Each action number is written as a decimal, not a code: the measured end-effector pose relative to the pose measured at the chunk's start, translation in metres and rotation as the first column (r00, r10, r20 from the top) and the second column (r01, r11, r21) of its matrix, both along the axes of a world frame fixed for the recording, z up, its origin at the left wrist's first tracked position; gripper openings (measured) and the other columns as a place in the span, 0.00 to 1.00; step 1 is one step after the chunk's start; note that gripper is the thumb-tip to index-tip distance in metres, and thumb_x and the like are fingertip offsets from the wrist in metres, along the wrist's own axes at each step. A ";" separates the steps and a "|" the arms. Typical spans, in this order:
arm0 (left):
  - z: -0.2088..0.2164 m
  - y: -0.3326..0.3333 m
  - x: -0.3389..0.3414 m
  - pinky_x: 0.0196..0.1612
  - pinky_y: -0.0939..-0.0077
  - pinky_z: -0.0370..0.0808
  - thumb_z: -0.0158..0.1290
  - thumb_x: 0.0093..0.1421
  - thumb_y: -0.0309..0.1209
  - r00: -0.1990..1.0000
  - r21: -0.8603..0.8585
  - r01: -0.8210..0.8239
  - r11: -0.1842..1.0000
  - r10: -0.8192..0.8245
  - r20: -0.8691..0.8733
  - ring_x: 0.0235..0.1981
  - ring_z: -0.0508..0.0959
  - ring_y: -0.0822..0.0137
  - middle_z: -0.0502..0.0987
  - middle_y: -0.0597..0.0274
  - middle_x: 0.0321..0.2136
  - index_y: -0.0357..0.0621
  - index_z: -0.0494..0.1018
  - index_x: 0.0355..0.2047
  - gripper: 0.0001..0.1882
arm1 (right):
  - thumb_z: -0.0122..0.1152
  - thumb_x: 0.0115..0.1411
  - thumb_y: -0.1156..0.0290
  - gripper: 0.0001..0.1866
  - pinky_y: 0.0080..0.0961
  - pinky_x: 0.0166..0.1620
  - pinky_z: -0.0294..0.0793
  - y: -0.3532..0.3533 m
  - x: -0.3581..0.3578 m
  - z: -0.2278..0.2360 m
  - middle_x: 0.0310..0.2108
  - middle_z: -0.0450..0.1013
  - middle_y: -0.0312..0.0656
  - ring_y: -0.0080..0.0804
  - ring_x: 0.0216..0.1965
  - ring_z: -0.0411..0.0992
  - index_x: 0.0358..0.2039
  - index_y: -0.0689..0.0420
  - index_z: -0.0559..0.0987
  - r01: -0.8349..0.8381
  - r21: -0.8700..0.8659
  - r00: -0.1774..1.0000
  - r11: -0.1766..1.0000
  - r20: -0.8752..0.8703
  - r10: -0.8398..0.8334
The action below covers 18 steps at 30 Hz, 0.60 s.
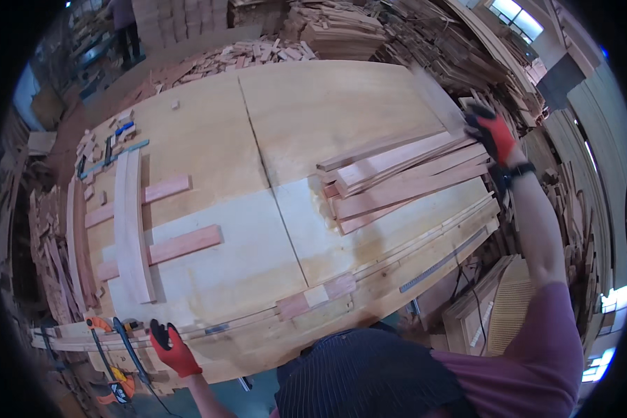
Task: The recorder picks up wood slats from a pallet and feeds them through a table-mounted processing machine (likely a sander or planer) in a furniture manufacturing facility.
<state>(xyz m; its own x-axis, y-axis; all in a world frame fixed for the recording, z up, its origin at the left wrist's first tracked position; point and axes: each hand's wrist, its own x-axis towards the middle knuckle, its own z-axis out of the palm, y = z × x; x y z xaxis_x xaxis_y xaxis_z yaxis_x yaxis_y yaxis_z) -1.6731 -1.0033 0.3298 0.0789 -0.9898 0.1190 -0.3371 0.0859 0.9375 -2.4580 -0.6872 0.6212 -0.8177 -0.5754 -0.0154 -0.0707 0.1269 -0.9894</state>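
Note:
Two gloves in red and black cover my hands. At the table's front left edge my left hand (pixel 176 350) is empty, its fingers apart, beside an orange and black clamp (pixel 101 341). Out at the far right my right hand (pixel 493 132) closes on the near end of a pale wooden board (pixel 439 103), which is smeared by motion; the fingers are partly blurred. Just left of that hand lies a loose stack of wooden boards (pixel 404 174). On the table's left side a long plank (pixel 130 226) rests across two shorter reddish strips (pixel 185 244).
The wide worktable (pixel 209 132) has a dark seam across its top. Small wood blocks (pixel 90 145) and a teal bar (pixel 128 149) lie at its left rim. A metal ruler (pixel 439 266) runs along the front edge. Lumber piles (pixel 341 31) stand behind; a person (pixel 124 28) is far left.

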 end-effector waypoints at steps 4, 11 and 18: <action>0.010 0.062 -0.080 0.56 0.72 0.76 0.55 0.66 0.19 0.979 0.105 0.200 0.974 -0.203 0.020 0.54 0.77 0.67 0.77 0.53 0.55 0.33 0.69 0.64 0.25 | 0.78 0.53 0.60 0.41 0.34 0.55 0.77 -0.043 -0.073 -0.081 0.54 0.78 0.45 0.35 0.52 0.77 0.66 0.54 0.72 0.176 0.555 0.762 0.813 -0.599 0.245; 0.064 0.199 -0.191 0.55 0.67 0.77 0.61 0.66 0.28 0.804 0.124 0.506 0.853 -0.519 0.290 0.51 0.81 0.60 0.80 0.46 0.53 0.31 0.72 0.60 0.24 | 0.79 0.45 0.57 0.56 0.59 0.72 0.54 -0.068 -0.040 -0.203 0.72 0.59 0.44 0.50 0.73 0.57 0.74 0.44 0.60 0.203 0.949 0.434 0.239 -0.306 0.847; 0.089 0.232 -0.254 0.55 0.67 0.78 0.61 0.66 0.28 0.812 0.240 0.502 0.831 -0.548 0.200 0.49 0.82 0.60 0.81 0.47 0.53 0.31 0.74 0.59 0.23 | 0.70 0.50 0.67 0.27 0.52 0.67 0.63 -0.069 -0.077 -0.257 0.55 0.76 0.45 0.46 0.59 0.73 0.54 0.50 0.79 0.184 0.960 0.336 0.211 -0.263 0.904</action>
<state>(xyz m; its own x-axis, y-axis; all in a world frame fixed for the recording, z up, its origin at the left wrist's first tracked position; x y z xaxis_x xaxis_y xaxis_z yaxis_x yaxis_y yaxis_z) -1.9274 -0.7710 0.4186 -0.4682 -0.8769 -0.1090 -0.5103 0.1676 0.8435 -2.5351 -0.7564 0.3644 -0.3947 -0.8552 -0.3357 -0.9144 0.3299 0.2346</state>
